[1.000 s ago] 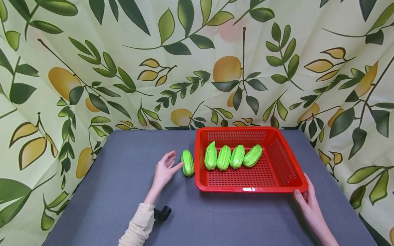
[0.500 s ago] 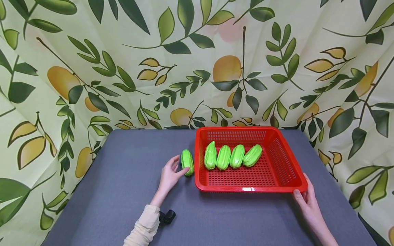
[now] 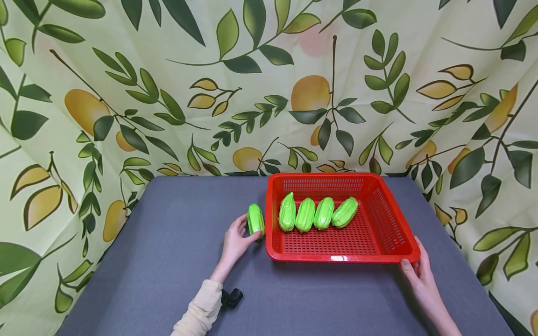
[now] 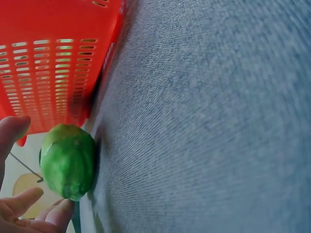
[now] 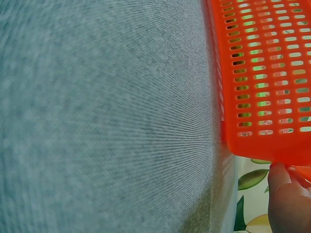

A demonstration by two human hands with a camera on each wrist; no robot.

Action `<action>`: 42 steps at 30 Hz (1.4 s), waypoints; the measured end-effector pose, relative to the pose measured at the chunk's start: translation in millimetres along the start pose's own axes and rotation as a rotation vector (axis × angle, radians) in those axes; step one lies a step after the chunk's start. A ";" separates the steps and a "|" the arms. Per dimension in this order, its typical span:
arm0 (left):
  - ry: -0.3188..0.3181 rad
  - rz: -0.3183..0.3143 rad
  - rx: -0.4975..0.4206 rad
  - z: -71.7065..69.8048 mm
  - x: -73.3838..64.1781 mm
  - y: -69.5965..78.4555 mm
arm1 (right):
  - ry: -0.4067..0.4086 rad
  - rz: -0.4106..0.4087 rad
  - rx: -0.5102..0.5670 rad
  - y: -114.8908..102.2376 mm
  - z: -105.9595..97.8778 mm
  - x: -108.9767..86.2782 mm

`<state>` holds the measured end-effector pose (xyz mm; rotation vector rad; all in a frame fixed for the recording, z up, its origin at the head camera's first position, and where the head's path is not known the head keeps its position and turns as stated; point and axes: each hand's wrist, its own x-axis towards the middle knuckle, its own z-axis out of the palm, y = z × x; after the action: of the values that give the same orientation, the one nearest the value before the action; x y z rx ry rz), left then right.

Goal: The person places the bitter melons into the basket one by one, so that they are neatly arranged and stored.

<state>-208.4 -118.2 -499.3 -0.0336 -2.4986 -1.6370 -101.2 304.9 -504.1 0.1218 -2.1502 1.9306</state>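
Observation:
A glossy green ridged fruit (image 3: 255, 217) lies on the table just left of the red plastic basket (image 3: 336, 259). My left hand (image 3: 236, 238) is at this fruit, its thumb reaching across the near end and its fingers along the left side. In the left wrist view, the thumb (image 4: 14, 128) stands apart from the fruit (image 4: 68, 162), while a fingertip is at its lower edge. Several like fruits (image 3: 305, 215) lie in a row inside the basket, toward its left. My right hand (image 3: 420, 273) grips the basket's near right corner, thumb on the rim.
The grey cloth-covered table (image 3: 189, 200) extends around the basket. A leaf-and-fruit patterned curtain (image 3: 252, 93) hangs behind and along both sides. On the left wrist sits a black device (image 3: 232, 297).
My left hand has moved right and slightly nearer, bringing the thumb across the near end of the loose fruit. The right hand and basket have stayed in place.

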 end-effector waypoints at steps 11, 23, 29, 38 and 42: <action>0.000 0.015 0.048 7.8 5.5 -2.2 | 0.005 -0.011 -0.008 -0.4 0.4 -0.1; 0.022 0.065 0.076 12.8 8.5 -9.4 | 0.005 0.014 -0.039 -0.7 0.9 -1.4; 0.019 0.047 0.012 11.4 8.0 -8.9 | 0.005 -0.013 -0.013 -1.1 1.8 -0.9; 0.058 0.016 -0.062 7.7 5.5 -7.2 | -0.004 -0.026 0.019 -0.8 2.1 -1.2; 0.086 0.004 -0.112 2.3 6.5 -1.1 | -0.001 -0.032 0.011 -0.1 2.8 -1.3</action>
<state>-215.2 -116.9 -500.3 0.0185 -2.3406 -1.7369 -100.3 302.0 -504.5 0.1584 -2.1257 1.9252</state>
